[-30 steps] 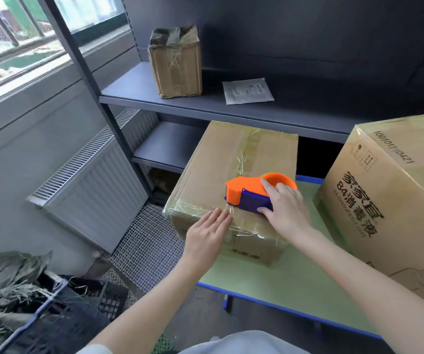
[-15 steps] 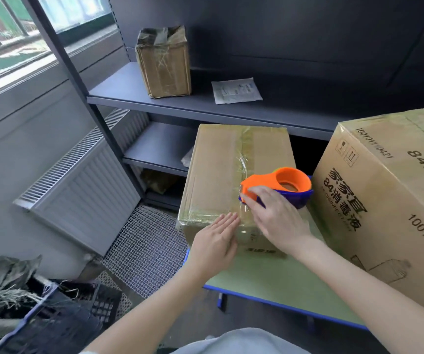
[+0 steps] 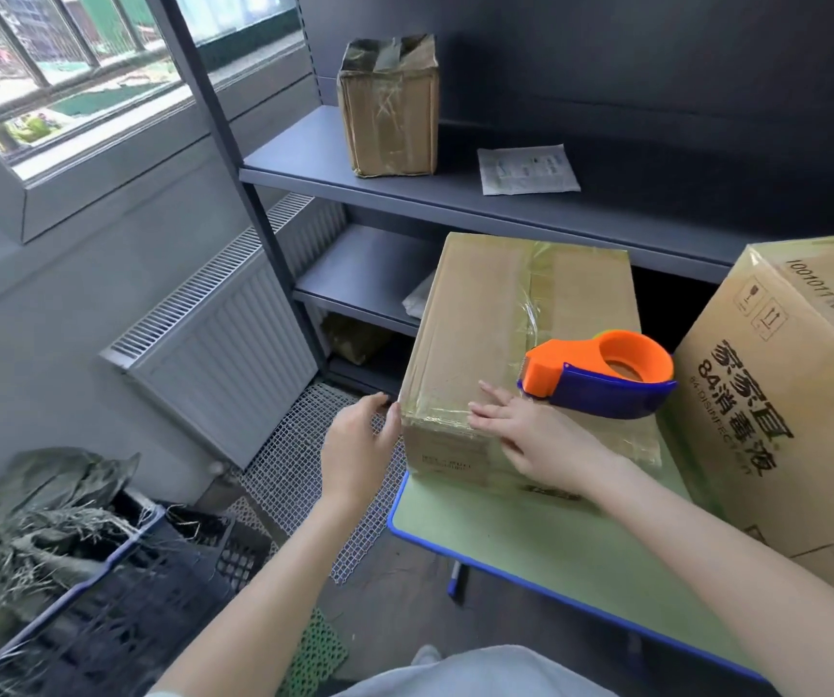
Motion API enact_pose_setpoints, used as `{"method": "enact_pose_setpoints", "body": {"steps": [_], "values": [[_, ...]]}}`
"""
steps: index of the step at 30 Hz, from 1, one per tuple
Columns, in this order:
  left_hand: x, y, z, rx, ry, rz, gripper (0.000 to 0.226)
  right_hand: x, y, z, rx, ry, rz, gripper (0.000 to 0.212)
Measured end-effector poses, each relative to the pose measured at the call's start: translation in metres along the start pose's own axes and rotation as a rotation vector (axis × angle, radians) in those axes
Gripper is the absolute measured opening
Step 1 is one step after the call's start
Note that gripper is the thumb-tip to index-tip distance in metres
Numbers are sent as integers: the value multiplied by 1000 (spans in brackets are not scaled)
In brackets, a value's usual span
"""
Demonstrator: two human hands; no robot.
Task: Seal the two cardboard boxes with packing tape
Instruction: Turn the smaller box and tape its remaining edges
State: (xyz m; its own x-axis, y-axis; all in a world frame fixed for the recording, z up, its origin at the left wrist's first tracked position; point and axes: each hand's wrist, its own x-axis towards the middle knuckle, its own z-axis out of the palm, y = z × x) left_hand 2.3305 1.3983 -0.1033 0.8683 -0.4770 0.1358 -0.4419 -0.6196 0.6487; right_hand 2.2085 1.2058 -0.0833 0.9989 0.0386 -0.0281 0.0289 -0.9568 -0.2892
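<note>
Two boxes, small box [image 3: 480,334], large box [image 3: 807,404], one tape dispenser [image 3: 606,382], left hand [image 3: 354,450], right hand [image 3: 540,440], grips released

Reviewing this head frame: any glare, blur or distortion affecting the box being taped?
Head view: daylight comes from the window at left; tape on the smaller box shows glare streaks; the wide-angle lens slants the shelf post; the right hand looks sharp.
</note>
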Motion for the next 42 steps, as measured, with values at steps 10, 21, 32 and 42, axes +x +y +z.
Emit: {"method": "enact_pose_setpoints", "body": {"steps": [10,21,32,42], "values": [[13,-9,-3,-232,-273,-113,30,64,-21,15,161,-24,-64,43],[18,-28,3,-17,-131,297,18,75,-23,31,99,56,-124,44],[26,-32,7,176,-102,461,12,74,-24,37,98,87,-152,44],[26,-27,-1,162,-165,399,36,62,-14,31,-79,-20,-98,54]]}}
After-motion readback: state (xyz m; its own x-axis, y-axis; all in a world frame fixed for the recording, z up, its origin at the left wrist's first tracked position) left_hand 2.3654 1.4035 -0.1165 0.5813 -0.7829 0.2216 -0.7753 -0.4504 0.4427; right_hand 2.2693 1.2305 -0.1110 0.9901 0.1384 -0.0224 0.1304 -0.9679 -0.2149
